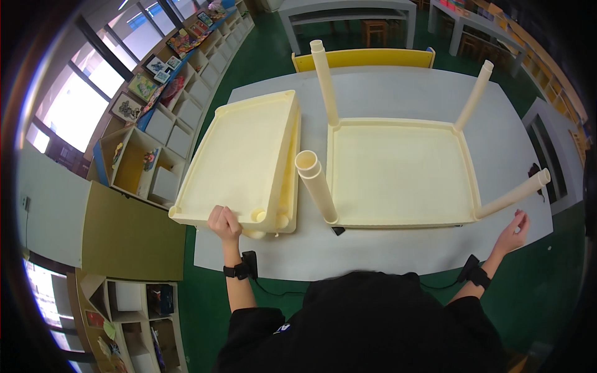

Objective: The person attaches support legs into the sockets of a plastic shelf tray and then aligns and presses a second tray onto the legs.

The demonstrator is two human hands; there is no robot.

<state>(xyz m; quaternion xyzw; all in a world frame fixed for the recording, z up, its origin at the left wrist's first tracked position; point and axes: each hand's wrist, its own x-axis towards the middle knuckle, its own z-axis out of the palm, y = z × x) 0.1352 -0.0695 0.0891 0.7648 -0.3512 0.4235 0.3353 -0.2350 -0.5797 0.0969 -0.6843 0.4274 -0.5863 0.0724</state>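
My left hand [224, 222] is closed over the near edge of a cream plastic shelf panel [239, 155], which lies tilted on a second similar panel [290, 199]. Round sockets show at its near right corner. To the right, another cream shelf panel [398, 174] lies flat with a tube standing at each corner: a thick near left tube [316, 186], a far left tube [324, 84], a far right tube [476, 96] and a leaning near right tube [515, 194]. Just below that last tube's end, my right hand [513, 233] is held loosely open, apart from it.
Everything lies on a pale grey table [261, 258]. A yellow chair back [367, 58] stands at its far edge. Low shelves [180, 133] with framed pictures line the left wall. Other grey tables [348, 7] stand farther off. Dark bands with cables sit on both my wrists.
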